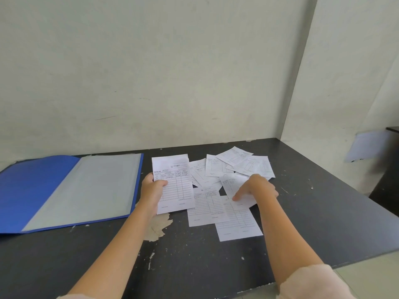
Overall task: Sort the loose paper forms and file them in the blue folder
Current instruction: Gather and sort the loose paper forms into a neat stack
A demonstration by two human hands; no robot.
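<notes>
Resting surface: dark grey, scuffed rectangular table (313, 212) under both forearms, with a pale patch of peeled finish (158, 227) just below the left wrist.
Wall: off-white painted wall (151, 72) rising beyond both hands at the table's far edge.
Folder: blue card folder (32, 190) lying open and flat on the table, out to the left of the left hand; its grey inner flap (90, 186) faces up and its right edge lies just beside the left wrist.
Loose forms: white printed paper forms with ruled tables (237, 167), scattered and overlapping on the table under and beyond the right hand; two more lie nearer the person, between the two forearms.
Held form: white ruled form with handwriting in its top rows (174, 182), tilted up off the table in the left hand, between the folder and the loose forms.
Left hand (152, 190): arm stretched forward from the lower left, bare to the sleeve; thumb over the form's left edge, fingers behind it, pinching the sheet.
Right hand (257, 187): arm reaching forward from the lower right, pale sleeve cuff (311, 281) at the frame's bottom; palm down, fingers curled onto a small white form (232, 184) in the scatter; whether it grips or merely presses that sheet, I cannot tell.
</notes>
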